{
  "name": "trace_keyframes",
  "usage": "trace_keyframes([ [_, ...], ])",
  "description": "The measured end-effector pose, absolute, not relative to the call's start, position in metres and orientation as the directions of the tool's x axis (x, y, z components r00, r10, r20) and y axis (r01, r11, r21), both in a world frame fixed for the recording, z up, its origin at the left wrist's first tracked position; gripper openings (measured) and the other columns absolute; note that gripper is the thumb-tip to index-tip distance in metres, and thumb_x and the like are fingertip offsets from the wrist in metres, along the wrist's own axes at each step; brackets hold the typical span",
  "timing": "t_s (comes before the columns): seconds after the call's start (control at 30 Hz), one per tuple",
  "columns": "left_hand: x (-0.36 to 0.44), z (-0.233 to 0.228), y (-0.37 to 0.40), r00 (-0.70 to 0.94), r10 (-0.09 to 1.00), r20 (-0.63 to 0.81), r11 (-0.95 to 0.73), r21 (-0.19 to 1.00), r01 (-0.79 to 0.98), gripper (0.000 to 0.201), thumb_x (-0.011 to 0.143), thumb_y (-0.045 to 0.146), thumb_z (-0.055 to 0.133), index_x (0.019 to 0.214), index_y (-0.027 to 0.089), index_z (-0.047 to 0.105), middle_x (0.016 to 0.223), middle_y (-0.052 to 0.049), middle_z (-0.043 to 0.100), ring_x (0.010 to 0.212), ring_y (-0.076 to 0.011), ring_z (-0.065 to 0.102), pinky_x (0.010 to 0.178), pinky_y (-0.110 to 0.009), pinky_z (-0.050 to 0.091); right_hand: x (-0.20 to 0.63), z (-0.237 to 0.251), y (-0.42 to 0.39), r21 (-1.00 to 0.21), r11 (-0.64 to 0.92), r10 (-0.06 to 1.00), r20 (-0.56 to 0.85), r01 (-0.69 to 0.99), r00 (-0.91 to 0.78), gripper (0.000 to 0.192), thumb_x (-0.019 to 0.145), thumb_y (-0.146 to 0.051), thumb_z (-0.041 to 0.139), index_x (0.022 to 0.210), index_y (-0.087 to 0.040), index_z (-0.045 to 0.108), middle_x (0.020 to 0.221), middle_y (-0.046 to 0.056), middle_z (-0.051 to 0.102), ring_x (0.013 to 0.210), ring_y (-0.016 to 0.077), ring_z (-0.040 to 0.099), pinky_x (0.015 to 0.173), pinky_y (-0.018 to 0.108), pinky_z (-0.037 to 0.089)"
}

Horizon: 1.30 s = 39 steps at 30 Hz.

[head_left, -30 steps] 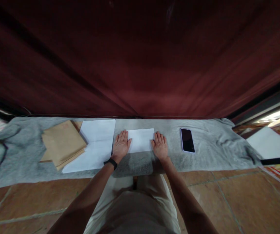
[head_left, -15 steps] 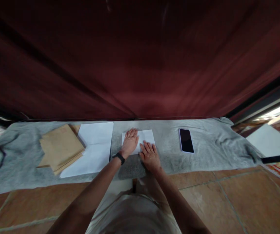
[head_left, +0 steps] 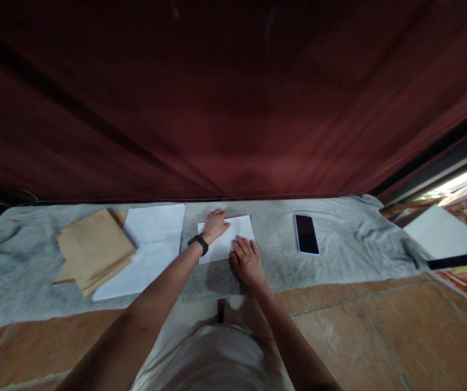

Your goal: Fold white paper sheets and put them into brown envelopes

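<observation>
A small white sheet of paper [head_left: 222, 247], which looks folded, lies on the grey cloth in front of me. My left hand [head_left: 215, 226], with a dark band on the wrist, rests across its upper left edge, fingers stretched out toward the far side. Flat on the paper's right part lies my right hand [head_left: 248, 260], its fingers extended and slightly spread. Neither hand grips anything. To the left are larger white sheets [head_left: 158, 239], partly covered by a stack of brown paper envelopes [head_left: 97, 244].
A phone [head_left: 307, 234] with a pale purple edge lies to the right on the grey cloth [head_left: 351, 244]. A dark red upright surface [head_left: 233, 136] rises behind the cloth. At far right are a white board-like sheet [head_left: 441, 231] and a dark bar [head_left: 461, 262]. Tiled floor [head_left: 339, 326] shows below.
My left hand has slid up to the paper's far left edge, uncovering more of its lower left part. My right hand stays on the right part. The whole view has shifted slightly.
</observation>
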<state>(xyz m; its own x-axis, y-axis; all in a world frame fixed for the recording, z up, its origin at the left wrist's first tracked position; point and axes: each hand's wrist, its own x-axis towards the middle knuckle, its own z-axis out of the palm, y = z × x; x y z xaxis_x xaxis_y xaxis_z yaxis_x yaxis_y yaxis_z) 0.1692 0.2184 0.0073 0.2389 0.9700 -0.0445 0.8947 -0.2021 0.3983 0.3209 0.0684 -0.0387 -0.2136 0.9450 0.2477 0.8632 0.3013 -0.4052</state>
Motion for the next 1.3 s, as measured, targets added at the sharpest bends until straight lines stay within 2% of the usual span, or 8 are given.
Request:
trace_keyframes([
  [0.27, 0.151, 0.016, 0.222, 0.158, 0.979, -0.132, -0.031, 0.663, 0.748, 0.004, 0.074, 0.019, 0.067, 0.072, 0.021, 0.070, 0.076, -0.004, 0.070, 0.084, -0.0240, 0.067, 0.077, -0.030, 0.047, 0.322, -0.048, 0.069, -0.443, 0.253, 0.941, 0.319, 0.860, -0.113, 0.044, 0.104, -0.027, 0.044, 0.145, -0.016, 0.055, 0.155, 0.014, 0.051, 0.147, 0.0270, 0.042, 0.123, 0.050, 0.032],
  [0.5, 0.126, 0.032, 0.213, 0.044, 0.984, -0.173, 0.141, 0.903, 0.407, 0.018, 0.068, 0.030, 0.072, 0.061, 0.020, 0.059, 0.056, 0.002, 0.058, 0.055, -0.0155, 0.055, 0.053, -0.025, 0.038, 0.331, -0.057, 0.069, -0.658, 0.148, 0.935, 0.336, 0.738, 0.112, 0.060, 0.106, -0.033, 0.034, 0.159, -0.007, 0.029, 0.164, 0.020, 0.034, 0.154, 0.0251, 0.030, 0.121, 0.046, 0.037],
  [0.63, 0.116, 0.033, 0.197, -0.032, 0.972, -0.235, 0.237, 0.958, 0.159, 0.028, 0.066, 0.040, 0.077, 0.068, 0.018, 0.060, 0.059, 0.000, 0.063, 0.052, -0.0149, 0.057, 0.051, -0.025, 0.041, 0.337, -0.063, 0.071, -0.785, 0.111, 0.934, 0.291, 0.610, 0.205, 0.059, 0.106, -0.041, 0.031, 0.157, -0.011, 0.035, 0.157, 0.021, 0.046, 0.146, 0.0271, 0.044, 0.116, 0.048, 0.043],
  [0.77, 0.115, 0.021, 0.174, -0.068, 0.939, -0.336, 0.337, 0.942, -0.009, 0.029, 0.060, 0.037, 0.080, 0.070, 0.017, 0.062, 0.057, -0.003, 0.064, 0.053, -0.0184, 0.062, 0.054, -0.029, 0.050, 0.341, -0.061, 0.075, -0.857, 0.049, 0.931, 0.225, 0.514, 0.287, 0.057, 0.107, -0.044, 0.027, 0.149, -0.012, 0.047, 0.145, 0.020, 0.059, 0.135, 0.0272, 0.056, 0.111, 0.049, 0.047],
  [0.9, 0.121, 0.000, 0.149, -0.134, 0.904, -0.406, 0.394, 0.913, -0.107, 0.025, 0.057, 0.030, 0.078, 0.068, 0.017, 0.060, 0.055, -0.001, 0.063, 0.051, -0.0179, 0.061, 0.051, -0.029, 0.049, 0.342, -0.046, 0.075, -0.808, 0.085, 0.908, 0.304, 0.583, 0.288, 0.055, 0.105, -0.042, 0.032, 0.150, -0.015, 0.047, 0.151, 0.018, 0.052, 0.142, 0.0267, 0.048, 0.116, 0.049, 0.042],
  [1.0, 0.126, -0.013, 0.136, -0.202, 0.891, -0.407, 0.385, 0.912, -0.141, 0.023, 0.057, 0.027, 0.076, 0.071, 0.018, 0.061, 0.056, 0.002, 0.062, 0.053, -0.0163, 0.060, 0.049, -0.025, 0.044, 0.333, -0.032, 0.074, -0.715, 0.186, 0.919, 0.370, 0.674, 0.138, 0.052, 0.106, -0.033, 0.032, 0.153, -0.018, 0.046, 0.155, 0.014, 0.050, 0.144, 0.0246, 0.047, 0.118, 0.046, 0.041],
  [1.13, 0.130, -0.019, 0.134, -0.225, 0.888, -0.402, 0.374, 0.914, -0.157, 0.026, 0.057, 0.027, 0.077, 0.077, 0.017, 0.064, 0.059, 0.002, 0.064, 0.056, -0.0170, 0.062, 0.050, -0.025, 0.043, 0.304, -0.029, 0.078, -0.502, 0.302, 0.927, 0.354, 0.811, -0.126, 0.050, 0.107, -0.031, 0.033, 0.153, -0.017, 0.048, 0.158, 0.013, 0.048, 0.147, 0.0240, 0.043, 0.120, 0.046, 0.038],
  [1.3, 0.127, -0.019, 0.137, -0.132, 0.895, -0.425, 0.398, 0.898, -0.189, 0.025, 0.058, 0.029, 0.080, 0.075, 0.015, 0.066, 0.058, -0.003, 0.066, 0.054, -0.0179, 0.062, 0.048, -0.026, 0.043, 0.281, -0.044, 0.081, -0.360, 0.313, 0.931, 0.301, 0.879, -0.208, 0.047, 0.107, -0.036, 0.042, 0.150, -0.018, 0.052, 0.158, 0.013, 0.048, 0.147, 0.0274, 0.044, 0.122, 0.049, 0.032],
])
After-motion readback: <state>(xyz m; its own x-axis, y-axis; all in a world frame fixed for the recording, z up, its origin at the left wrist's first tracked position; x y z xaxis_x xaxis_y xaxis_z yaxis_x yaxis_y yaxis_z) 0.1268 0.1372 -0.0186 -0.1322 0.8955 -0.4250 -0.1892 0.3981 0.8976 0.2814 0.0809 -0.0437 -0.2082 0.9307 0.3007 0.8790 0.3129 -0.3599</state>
